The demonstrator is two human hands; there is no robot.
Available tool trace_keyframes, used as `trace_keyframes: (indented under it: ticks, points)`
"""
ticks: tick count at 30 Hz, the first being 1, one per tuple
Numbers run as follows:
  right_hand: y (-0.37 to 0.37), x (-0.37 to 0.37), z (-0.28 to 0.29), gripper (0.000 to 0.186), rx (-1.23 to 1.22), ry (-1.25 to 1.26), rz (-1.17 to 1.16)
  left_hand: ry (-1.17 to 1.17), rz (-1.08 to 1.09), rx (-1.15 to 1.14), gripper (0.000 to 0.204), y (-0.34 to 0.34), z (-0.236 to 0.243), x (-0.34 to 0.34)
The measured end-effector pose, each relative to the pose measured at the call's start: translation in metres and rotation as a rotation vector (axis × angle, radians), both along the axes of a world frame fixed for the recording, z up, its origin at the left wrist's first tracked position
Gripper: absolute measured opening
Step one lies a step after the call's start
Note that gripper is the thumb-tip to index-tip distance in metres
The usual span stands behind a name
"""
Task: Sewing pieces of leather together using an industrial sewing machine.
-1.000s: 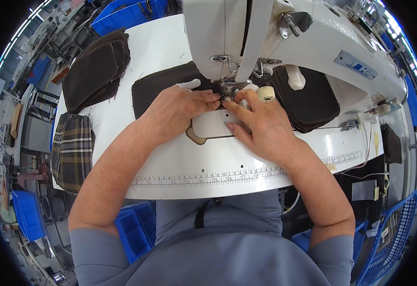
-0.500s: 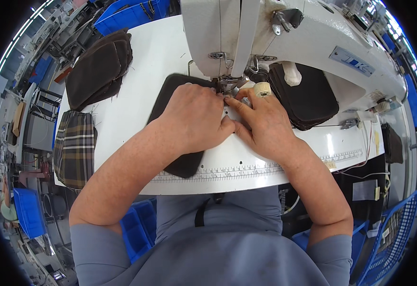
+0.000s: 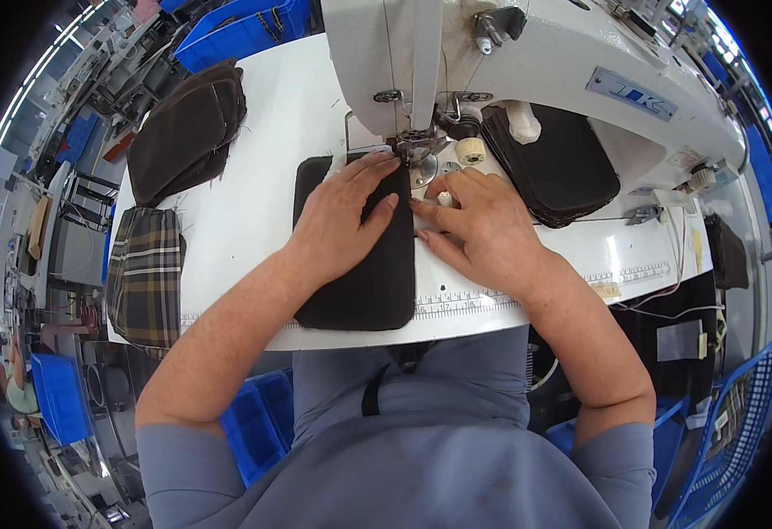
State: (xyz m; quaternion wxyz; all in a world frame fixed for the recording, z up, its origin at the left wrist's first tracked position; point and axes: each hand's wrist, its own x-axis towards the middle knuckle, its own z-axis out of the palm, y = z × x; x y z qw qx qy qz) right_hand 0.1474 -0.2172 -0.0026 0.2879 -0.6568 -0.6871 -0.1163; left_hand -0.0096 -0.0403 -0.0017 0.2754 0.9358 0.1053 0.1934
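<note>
A dark brown, rounded-corner fabric panel (image 3: pixel 359 298) lies lengthwise on the white table, its far end by the presser foot (image 3: pixel 412 148) of the sewing machine (image 3: pixel 465 70). My left hand (image 3: pixel 340 216) rests flat on its upper part, fingers stretched toward the foot and thumb apart. Beside the panel's right edge is my right hand (image 3: pixel 484 222), fingers bent but apart, thumb and index fingertips at that edge. A small white piece I cannot identify shows among its fingers. White material peeks out beyond my left fingers.
Stacked dark panels (image 3: pixel 571 163) sit under the machine arm at right. Left on the table are more dark pieces (image 3: pixel 179 132) and plaid pieces (image 3: pixel 146 273). A ruler strip (image 3: pixel 465 304) runs along the front edge. A blue bin (image 3: pixel 240 35) stands behind; a blue basket (image 3: pixel 730 432) is lower right.
The panel has swung from a slant to lie straight, its right edge now beside my right fingers. My left hand has shifted left and down; my hands have drawn apart.
</note>
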Motion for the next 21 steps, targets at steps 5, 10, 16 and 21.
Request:
trace_keyframes:
  ticks: [5,10,16,21]
  points:
    - [-0.008,0.000,0.002,0.013,0.010,0.037,0.069,-0.061,0.041,0.132,0.045,-0.016,-0.011,0.000]
    - [-0.012,-0.002,0.002,0.013,0.020,0.028,0.033,-0.030,0.019,0.137,0.049,-0.014,-0.011,0.002]
    - [-0.027,-0.006,0.017,0.020,-0.093,-0.001,0.107,-0.131,0.036,0.063,0.040,-0.004,-0.011,0.004]
    - [-0.045,-0.023,0.013,0.027,-0.074,0.018,0.138,-0.205,-0.045,-0.015,0.038,-0.007,0.007,-0.019]
